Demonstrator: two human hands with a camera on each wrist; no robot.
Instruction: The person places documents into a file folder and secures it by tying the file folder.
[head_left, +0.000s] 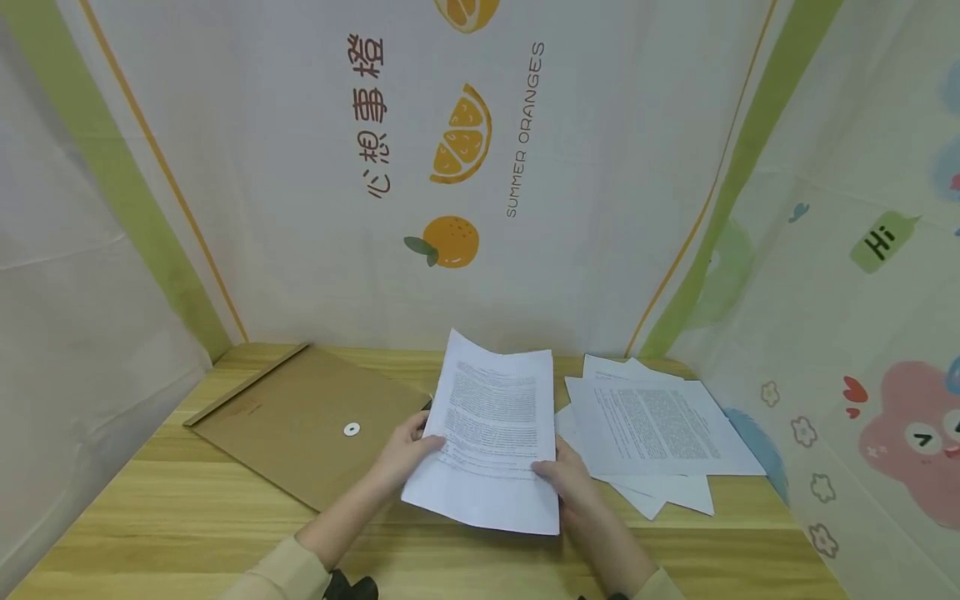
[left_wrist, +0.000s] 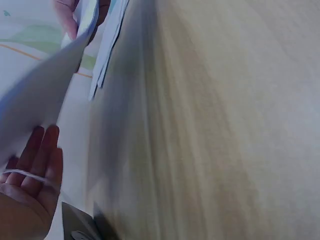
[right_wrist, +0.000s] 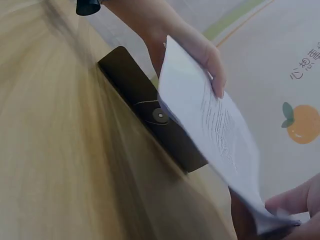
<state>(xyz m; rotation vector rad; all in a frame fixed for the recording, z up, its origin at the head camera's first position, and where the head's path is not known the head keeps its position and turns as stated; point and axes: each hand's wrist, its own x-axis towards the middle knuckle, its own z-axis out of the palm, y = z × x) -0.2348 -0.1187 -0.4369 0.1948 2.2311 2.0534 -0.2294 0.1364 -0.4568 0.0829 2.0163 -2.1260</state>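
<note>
Both hands hold a small stack of printed sheets (head_left: 491,417) raised and tilted over the table. My left hand (head_left: 408,454) pinches its left edge, thumb on the printed face and fingers underneath. On the opposite edge, my right hand (head_left: 573,483) grips low down with the thumb on top. The left wrist view shows the left fingers (left_wrist: 42,160) behind the paper, a thin pale string lying across them. Beside the left hand lies a brown kraft document envelope (head_left: 300,417) with a white button; in the right wrist view the envelope (right_wrist: 150,110) shows a button and string.
At the right, several loose printed sheets (head_left: 660,425) lie fanned over one another on the wooden table (head_left: 450,558). A white printed cloth (head_left: 600,208) with oranges hangs behind the table, and similar cloth stands along both sides.
</note>
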